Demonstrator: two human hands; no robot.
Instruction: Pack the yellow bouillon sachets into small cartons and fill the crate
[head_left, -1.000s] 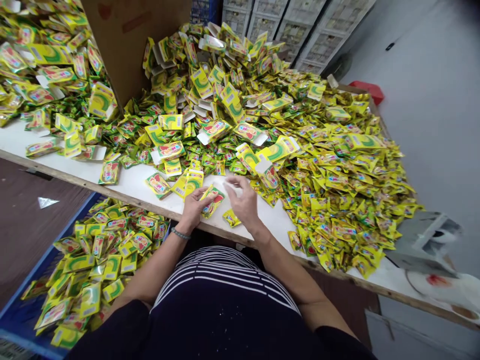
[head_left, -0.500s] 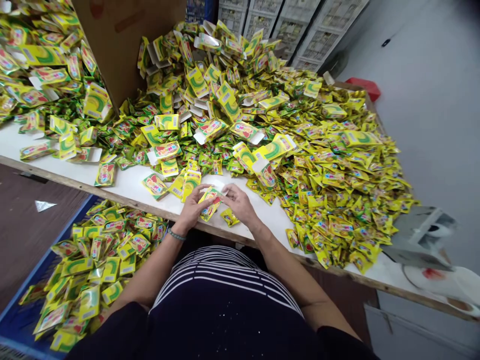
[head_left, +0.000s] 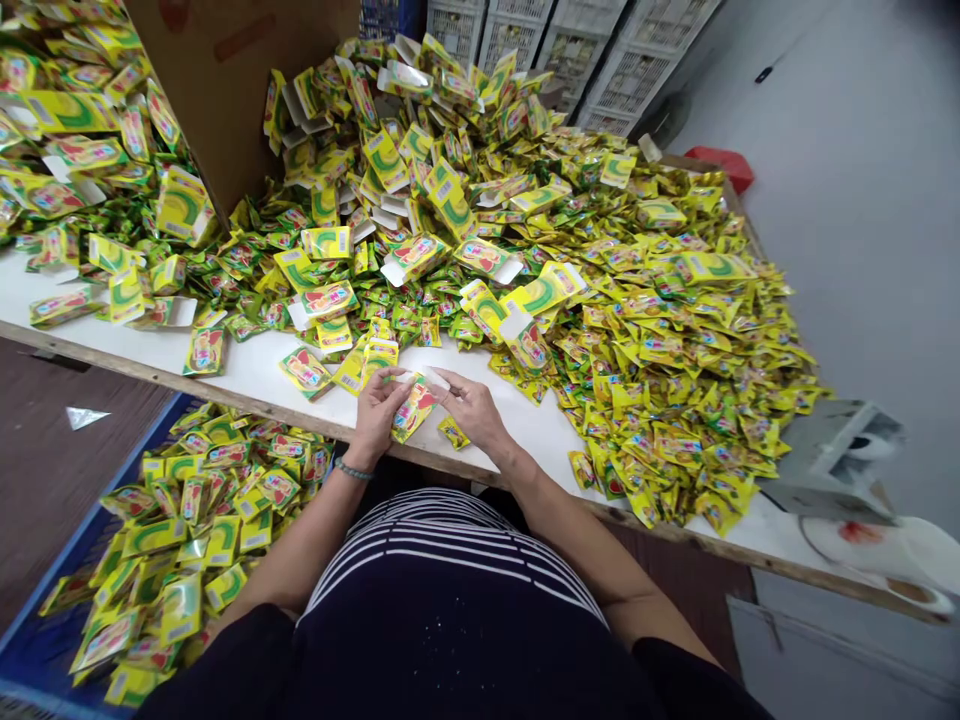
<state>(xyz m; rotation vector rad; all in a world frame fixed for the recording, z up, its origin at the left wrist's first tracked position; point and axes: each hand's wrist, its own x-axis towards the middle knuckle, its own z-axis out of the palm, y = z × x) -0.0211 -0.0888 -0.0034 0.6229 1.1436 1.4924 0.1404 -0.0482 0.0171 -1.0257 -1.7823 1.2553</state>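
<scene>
A small yellow-green box [head_left: 412, 411] with white flaps at its top is held between my two hands over the table's front edge. My left hand [head_left: 378, 408] is closed round its left side. At its upper right, my right hand [head_left: 472, 405] pinches a white flap. Just under my right hand, a small yellow packet [head_left: 453, 433] lies on the white table [head_left: 525, 445]. Yellow boxes [head_left: 365, 362] lie behind my left hand, and another box [head_left: 305, 372] lies flat to the left.
A large heap of yellow packets [head_left: 675, 370] covers the right side. Behind lie open boxes [head_left: 450, 200] beside a brown cardboard panel [head_left: 247, 90]. A blue crate [head_left: 30, 610] of filled-looking boxes stands lower left. A grey device [head_left: 840, 460] sits at the right.
The box has tilted a little and its white flaps now stand more spread at the top. My right hand has shifted slightly left, onto a flap. The whole view has moved slightly.
</scene>
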